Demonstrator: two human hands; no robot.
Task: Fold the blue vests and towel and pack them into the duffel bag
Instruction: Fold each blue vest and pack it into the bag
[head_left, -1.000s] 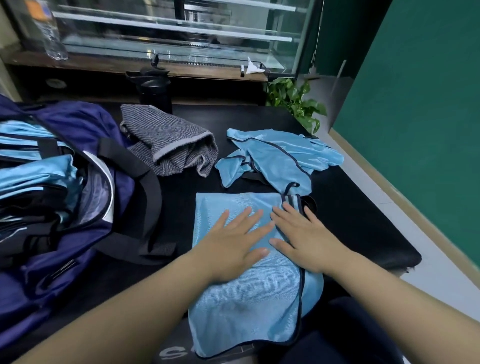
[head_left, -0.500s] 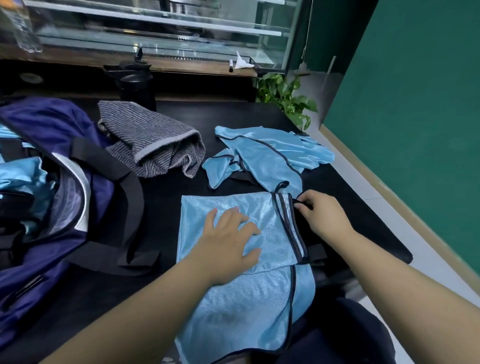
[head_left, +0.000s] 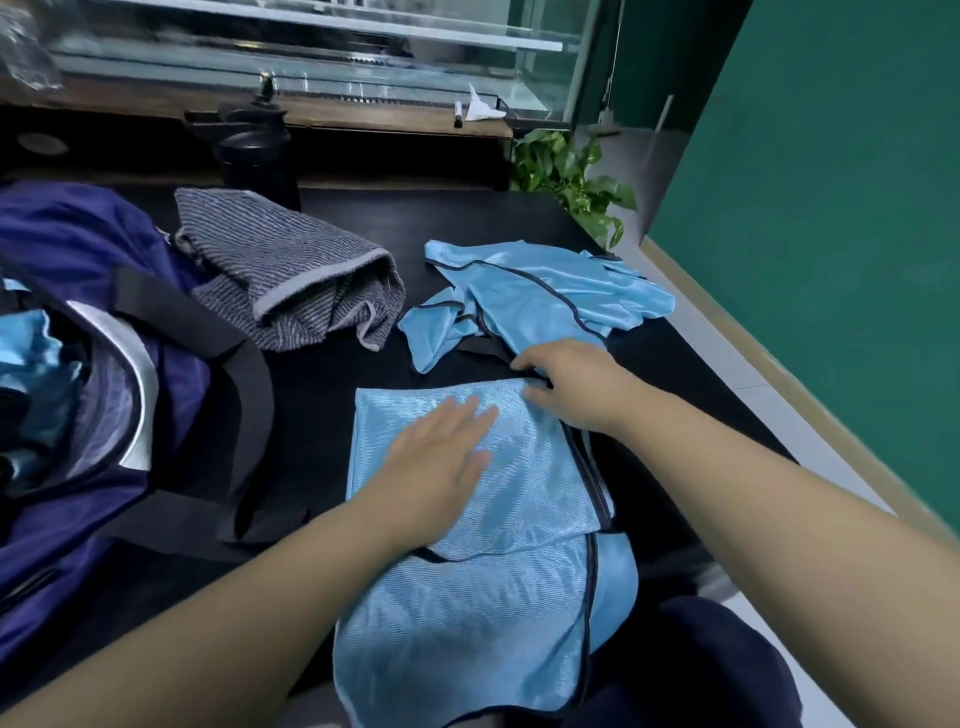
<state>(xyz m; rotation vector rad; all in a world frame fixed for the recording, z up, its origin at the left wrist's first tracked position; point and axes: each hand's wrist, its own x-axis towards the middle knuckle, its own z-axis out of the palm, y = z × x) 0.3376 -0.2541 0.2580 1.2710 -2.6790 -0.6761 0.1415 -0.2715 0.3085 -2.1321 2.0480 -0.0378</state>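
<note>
A blue vest (head_left: 483, 561) lies half folded on the black surface (head_left: 332, 384). The left hand (head_left: 441, 457) lies flat on it with fingers straight. The right hand (head_left: 571, 382) curls its fingers on the vest's far corner. Another blue vest (head_left: 540, 296) lies crumpled behind. A gray towel (head_left: 291, 275) sits beside the open duffel bag (head_left: 93, 332) on the left.

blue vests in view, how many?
3 at least. One flat on the table under the left hand, one crumpled beyond the right hand, and blue fabric showing inside the duffel bag, which may hide more than one.
</note>
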